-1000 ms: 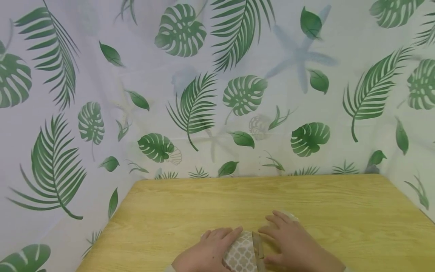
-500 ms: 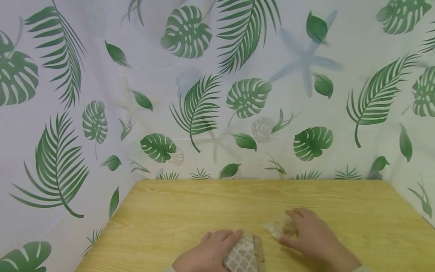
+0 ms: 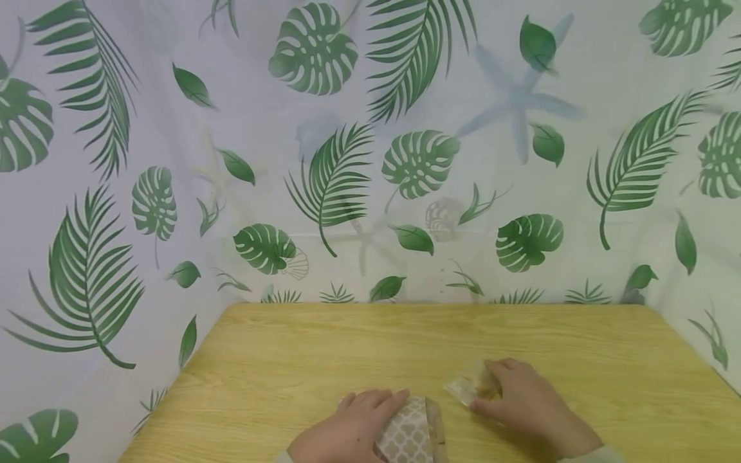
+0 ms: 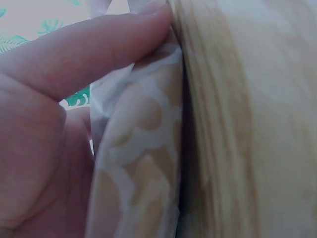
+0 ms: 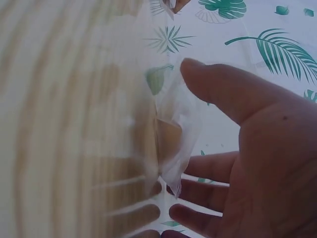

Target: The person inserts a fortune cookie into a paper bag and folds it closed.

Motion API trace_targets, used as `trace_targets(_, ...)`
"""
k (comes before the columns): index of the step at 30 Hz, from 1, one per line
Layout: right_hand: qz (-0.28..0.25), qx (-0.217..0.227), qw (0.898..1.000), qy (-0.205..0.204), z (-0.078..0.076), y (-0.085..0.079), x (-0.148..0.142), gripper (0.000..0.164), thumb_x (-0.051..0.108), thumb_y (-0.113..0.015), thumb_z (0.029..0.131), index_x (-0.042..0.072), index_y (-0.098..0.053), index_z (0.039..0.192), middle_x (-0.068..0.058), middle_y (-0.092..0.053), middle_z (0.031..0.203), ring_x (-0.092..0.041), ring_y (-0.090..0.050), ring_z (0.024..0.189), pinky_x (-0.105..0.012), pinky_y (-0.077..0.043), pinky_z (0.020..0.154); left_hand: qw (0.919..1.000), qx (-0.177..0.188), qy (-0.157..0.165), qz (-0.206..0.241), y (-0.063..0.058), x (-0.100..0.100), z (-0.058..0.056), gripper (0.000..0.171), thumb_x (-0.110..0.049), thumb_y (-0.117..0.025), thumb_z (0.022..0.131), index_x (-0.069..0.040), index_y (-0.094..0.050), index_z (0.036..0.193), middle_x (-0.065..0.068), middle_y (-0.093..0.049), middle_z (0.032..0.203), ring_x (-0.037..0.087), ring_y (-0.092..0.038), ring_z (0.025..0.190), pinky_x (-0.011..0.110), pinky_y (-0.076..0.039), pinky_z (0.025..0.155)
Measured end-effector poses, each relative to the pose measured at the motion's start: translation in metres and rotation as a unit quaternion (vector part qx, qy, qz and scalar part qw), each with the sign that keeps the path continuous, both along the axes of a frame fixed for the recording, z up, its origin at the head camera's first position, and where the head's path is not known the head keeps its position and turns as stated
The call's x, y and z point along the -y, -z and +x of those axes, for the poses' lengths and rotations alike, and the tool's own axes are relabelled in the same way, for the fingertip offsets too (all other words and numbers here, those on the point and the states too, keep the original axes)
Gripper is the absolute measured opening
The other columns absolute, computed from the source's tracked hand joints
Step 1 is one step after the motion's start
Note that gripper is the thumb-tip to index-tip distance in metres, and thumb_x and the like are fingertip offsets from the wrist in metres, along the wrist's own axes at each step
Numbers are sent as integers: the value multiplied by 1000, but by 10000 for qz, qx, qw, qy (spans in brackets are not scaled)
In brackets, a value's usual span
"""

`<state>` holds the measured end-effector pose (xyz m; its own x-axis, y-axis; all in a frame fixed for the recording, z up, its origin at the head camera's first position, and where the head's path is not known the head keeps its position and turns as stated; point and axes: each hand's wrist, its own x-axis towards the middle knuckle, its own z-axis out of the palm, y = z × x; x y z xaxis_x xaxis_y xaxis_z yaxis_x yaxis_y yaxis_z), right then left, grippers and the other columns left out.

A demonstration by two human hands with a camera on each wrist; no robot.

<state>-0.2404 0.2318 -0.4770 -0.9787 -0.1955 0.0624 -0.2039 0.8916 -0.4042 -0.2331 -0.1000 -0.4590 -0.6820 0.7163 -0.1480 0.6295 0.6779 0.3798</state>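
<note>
At the near edge of the head view, my left hand grips a beige packet with a white lattice pattern. Its right end shows a brown, see-through fold. In the left wrist view, a digit reaches over the packet, whose edge lies along the table. To the right, my right hand is beside a small clear plastic bag with something tan inside; what that is I cannot tell. Thumb and fingers stand spread around the bag in the right wrist view, loosely bent.
Both hands work over a yellow wood-grain table. Behind and beside it hangs a white cloth printed with green leaves. Table surface stretches beyond the hands to the back edge.
My right hand has moved right, away from the patterned packet, and the clear bag has come into view on the table by its fingers. The left hand has stayed on the packet.
</note>
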Motion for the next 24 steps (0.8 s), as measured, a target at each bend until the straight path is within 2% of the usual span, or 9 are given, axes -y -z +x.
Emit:
trace_targets(5,-114,-59,9989,-450,0,2,-3,87,49,-82,77,-3,-55,141,-22,-53,142,-48,-43,133,-64,-34,108,10000,55,-50,18,2,0,0,109,-74,-72,77,-27,-23,163,-2,-39,155,20,-35,142,62,-28,112)
trace_targets(8,-199,-34,9971,-736,0,4,-8,90,49,-83,77,-4,-53,143,-23,-50,144,-51,-39,135,-67,-33,107,9999,101,-60,29,3,0,1,108,-76,-70,78,-28,-23,163,-2,-39,155,20,-35,142,61,-28,113)
trace_targets(15,-333,84,9970,-697,-1,3,-13,105,61,-83,73,-7,-47,146,-26,-48,145,-49,-43,133,-64,-35,107,10000,56,-58,22,3,0,1,109,-75,-70,78,-27,-23,163,-1,-38,156,20,-34,143,61,-28,113)
trace_targets(24,-211,169,9970,-728,4,-1,-10,95,52,-85,74,-3,-52,143,-23,-51,143,-46,-45,133,-63,-36,107,10000,60,-71,5,0,1,1,108,-76,-70,77,-28,-23,162,-1,-38,156,20,-34,143,62,-28,113)
